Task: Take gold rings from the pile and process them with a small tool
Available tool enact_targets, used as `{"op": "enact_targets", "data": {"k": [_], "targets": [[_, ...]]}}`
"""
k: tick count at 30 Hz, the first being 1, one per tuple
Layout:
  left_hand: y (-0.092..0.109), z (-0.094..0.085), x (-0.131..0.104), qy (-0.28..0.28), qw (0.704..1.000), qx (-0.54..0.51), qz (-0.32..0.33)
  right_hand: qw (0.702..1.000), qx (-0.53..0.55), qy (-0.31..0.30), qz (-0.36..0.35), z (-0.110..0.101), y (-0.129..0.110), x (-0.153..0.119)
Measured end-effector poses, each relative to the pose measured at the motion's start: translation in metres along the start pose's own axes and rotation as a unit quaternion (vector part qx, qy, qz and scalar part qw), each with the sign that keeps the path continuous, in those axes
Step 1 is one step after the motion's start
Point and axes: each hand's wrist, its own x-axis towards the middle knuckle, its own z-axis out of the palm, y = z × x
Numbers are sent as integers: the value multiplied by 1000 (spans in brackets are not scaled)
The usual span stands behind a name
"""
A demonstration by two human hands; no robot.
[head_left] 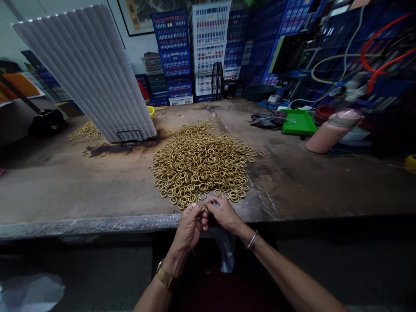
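Note:
A large heap of gold-coloured metal rings (201, 160) lies on the worktable. At its near edge my two hands meet, just over the front rim of the table. My left hand (191, 225) is closed, thumb and fingers pinching a small gold ring (204, 208). From the other side my right hand (224, 213) pinches at the same ring with thumb and forefinger. Fingers cover most of the ring, so its details are hidden. Below the hands hangs a clear plastic bag (225, 249), partly behind my wrists.
A tilted corrugated white panel (87, 69) stands on the worktable (97, 186) at left, with a smaller ring pile (86, 132) beside it. To the right are a green tray (299, 122), dark gloves (268, 120) and a pink bottle (331, 132). Stacked crates (209, 47) line the back.

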Motion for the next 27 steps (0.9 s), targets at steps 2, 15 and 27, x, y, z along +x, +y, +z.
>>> {"op": "enact_targets", "data": {"k": [2, 15, 27], "targets": [[-1, -2, -1, 13, 1000, 7, -5, 996, -71, 29, -43, -3, -1, 0], [-11, -1, -8, 18, 992, 108, 69, 989, -113, 73, -56, 7, -3, -5], [-5, -7, -4, 73, 948, 266, 156, 995, -82, 24, -59, -1, -5, -5]]}}
